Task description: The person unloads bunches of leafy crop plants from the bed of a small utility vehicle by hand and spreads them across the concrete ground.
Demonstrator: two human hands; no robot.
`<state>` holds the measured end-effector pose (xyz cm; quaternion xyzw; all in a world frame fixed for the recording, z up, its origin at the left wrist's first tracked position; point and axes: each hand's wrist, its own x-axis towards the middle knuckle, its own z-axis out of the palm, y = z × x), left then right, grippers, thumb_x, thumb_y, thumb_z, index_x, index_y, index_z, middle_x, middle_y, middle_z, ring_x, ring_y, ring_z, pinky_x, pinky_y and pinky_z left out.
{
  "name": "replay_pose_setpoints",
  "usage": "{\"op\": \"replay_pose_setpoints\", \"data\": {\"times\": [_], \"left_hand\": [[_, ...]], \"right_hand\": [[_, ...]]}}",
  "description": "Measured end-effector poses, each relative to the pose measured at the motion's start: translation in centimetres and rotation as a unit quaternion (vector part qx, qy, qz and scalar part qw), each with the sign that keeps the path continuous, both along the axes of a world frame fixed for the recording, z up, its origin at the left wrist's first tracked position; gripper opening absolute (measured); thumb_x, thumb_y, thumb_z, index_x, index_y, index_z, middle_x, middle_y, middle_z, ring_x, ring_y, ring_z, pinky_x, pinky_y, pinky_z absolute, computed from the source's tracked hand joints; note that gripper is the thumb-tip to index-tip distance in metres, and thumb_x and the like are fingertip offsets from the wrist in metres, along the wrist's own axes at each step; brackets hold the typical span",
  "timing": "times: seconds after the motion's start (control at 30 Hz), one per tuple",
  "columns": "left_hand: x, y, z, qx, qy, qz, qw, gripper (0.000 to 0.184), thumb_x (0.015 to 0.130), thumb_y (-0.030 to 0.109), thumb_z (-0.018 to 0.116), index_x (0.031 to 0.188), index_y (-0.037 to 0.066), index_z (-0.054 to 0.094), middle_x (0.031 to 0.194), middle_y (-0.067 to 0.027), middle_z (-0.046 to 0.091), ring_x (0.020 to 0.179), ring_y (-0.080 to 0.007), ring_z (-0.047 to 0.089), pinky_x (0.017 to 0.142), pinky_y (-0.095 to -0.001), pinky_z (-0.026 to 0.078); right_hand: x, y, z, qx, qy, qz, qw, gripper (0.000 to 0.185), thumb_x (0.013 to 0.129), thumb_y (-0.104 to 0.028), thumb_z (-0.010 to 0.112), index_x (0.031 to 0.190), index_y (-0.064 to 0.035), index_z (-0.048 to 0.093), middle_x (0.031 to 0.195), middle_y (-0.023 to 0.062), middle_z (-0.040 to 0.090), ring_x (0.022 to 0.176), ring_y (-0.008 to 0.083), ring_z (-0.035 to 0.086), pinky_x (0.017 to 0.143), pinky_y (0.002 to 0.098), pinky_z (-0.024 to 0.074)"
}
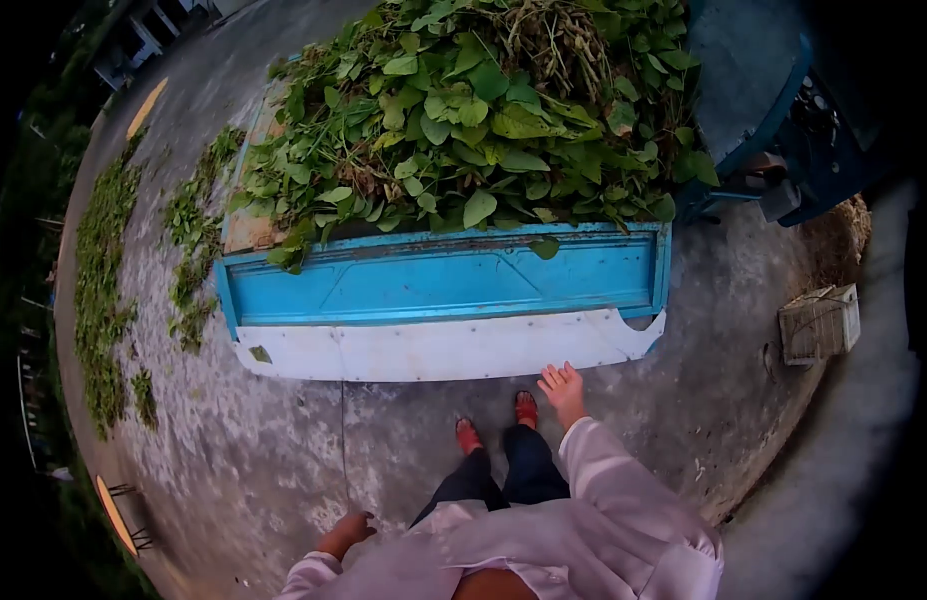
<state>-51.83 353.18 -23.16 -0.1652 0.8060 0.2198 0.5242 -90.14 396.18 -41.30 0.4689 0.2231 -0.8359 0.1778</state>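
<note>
My right hand (562, 392) is held out in front of me with its fingers apart and nothing in it. It is nearest to the lower edge of a white panel (453, 352) fixed along the bottom of a blue truck-bed side (433, 280); whether it touches that edge I cannot tell. Low at my side hangs my left hand (349, 532), loosely curled, a gap between its fingertips, with nothing visible in it. On the bed lies a big heap of leafy green bean plants (463, 130), some with pods. A few leaves hang over the blue side.
Strips of cut plants (105, 290) lie on the concrete ground (273, 430) to the left. A worn box-shaped crate (821, 325) stands at the right, near the blue front part of the vehicle (753, 90). My feet in red shoes (467, 436) are close to the panel.
</note>
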Motion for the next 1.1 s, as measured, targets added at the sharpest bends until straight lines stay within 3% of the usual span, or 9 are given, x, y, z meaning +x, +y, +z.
{"op": "replay_pose_setpoints", "data": {"times": [0.03,0.13,0.37,0.47,0.6,0.73,0.83,0.97,1.1], "left_hand": [[0.3,0.0,-0.8,-0.001,0.001,-0.039,0.999,0.045,0.072,0.028,0.065,0.112,0.008,0.055,0.093,-0.0156,0.063,0.089,-0.0312,0.06,0.079,-0.0371,0.047],[2.2,-1.3,-6.1,0.082,0.04,0.067,0.994,0.042,0.072,0.028,0.065,0.11,0.008,0.057,0.086,-0.0146,0.065,0.085,-0.0301,0.061,0.077,-0.0353,0.047],[-6.4,-1.7,-5.2,0.049,0.215,0.202,0.954,0.038,0.074,0.025,0.062,0.107,0.007,0.057,0.087,-0.0118,0.065,0.082,-0.0249,0.062,0.074,-0.035,0.048],[-7.7,-2.4,-4.0,0.073,0.254,0.228,0.937,0.034,0.077,0.014,0.06,0.108,0.002,0.054,0.081,-0.0101,0.065,0.072,-0.0154,0.063,0.064,-0.027,0.048],[-8.3,-3.3,-3.6,0.049,0.179,0.227,0.956,0.038,0.075,0.019,0.062,0.108,0.002,0.055,0.086,-0.0127,0.065,0.074,-0.02,0.063,0.069,-0.0303,0.048],[-9.1,-5.0,-5.0,0.066,0.132,0.245,0.958,0.042,0.074,0.018,0.063,0.111,0.001,0.053,0.085,-0.0131,0.065,0.071,-0.0199,0.064,0.063,-0.0296,0.049],[-12.0,-6.2,-3.2,0.085,0.117,0.328,0.934,0.049,0.074,0.019,0.065,0.115,-0.001,0.049,0.087,-0.0128,0.064,0.071,-0.0182,0.063,0.057,-0.0282,0.049],[-20.1,-11.0,-3.6,0.036,0.274,0.31,0.91,0.052,0.076,0.018,0.063,0.121,0.001,0.042,0.087,-0.0105,0.06,0.068,-0.016,0.058,0.057,-0.0288,0.047],[-35.8,-13.3,2.3,0.018,0.41,0.369,0.834,0.058,0.077,0.027,0.065,0.123,0.003,0.039,0.089,-0.0072,0.057,0.072,-0.012,0.053,0.058,-0.025,0.043]], "right_hand": [[-0.7,0.1,1.1,-0.004,0.039,0.017,0.999,0.044,0.08,-0.029,0.058,0.111,-0.0033,0.04,0.124,0.016,0.044,0.112,0.0336,0.044,0.092,0.0537,0.0357],[-3.1,0.9,5.1,0.0,0.102,0.091,0.991,0.036,0.083,-0.027,0.057,0.106,-0.0044,0.041,0.12,0.0183,0.046,0.109,0.0325,0.047,0.089,0.0496,0.0404],[-7.7,1.9,12.8,0.147,0.175,0.18,0.957,0.039,0.082,-0.028,0.058,0.108,-0.0026,0.044,0.111,0.0153,0.054,0.098,0.0273,0.055,0.081,0.0434,0.0459],[-8.7,2.6,15.8,0.194,0.202,0.205,0.938,0.042,0.08,-0.03,0.06,0.108,-0.0025,0.044,0.107,0.0132,0.055,0.094,0.0234,0.056,0.077,0.0399,0.047],[-11.1,4.5,18.6,0.267,0.209,0.213,0.916,0.044,0.08,-0.033,0.061,0.108,-0.0038,0.045,0.097,0.0083,0.057,0.087,0.0185,0.056,0.072,0.0366,0.0467],[-14.8,7.1,22.3,0.379,0.203,0.241,0.87,0.049,0.077,-0.036,0.063,0.11,-0.0047,0.044,0.093,0.0041,0.056,0.083,0.0153,0.054,0.071,0.0365,0.0448],[-18.8,8.7,25.5,0.505,0.174,0.172,0.827,0.066,0.072,-0.041,0.068,0.118,-0.0032,0.041,0.106,0.0085,0.052,0.096,0.0182,0.051,0.08,0.037,0.0413],[-27.7,11.9,28.9,0.639,0.211,0.126,0.729,0.086,0.064,-0.049,0.072,0.124,-0.0001,0.036,0.119,0.0173,0.047,0.108,0.026,0.047,0.088,0.0334,0.0384],[-38.8,14.8,33.5,0.713,0.265,0.107,0.641,0.094,0.066,-0.055,0.067,0.131,0.0009,0.029,0.129,0.022,0.039,0.117,0.0335,0.041,0.094,0.0383,0.0347]]}}
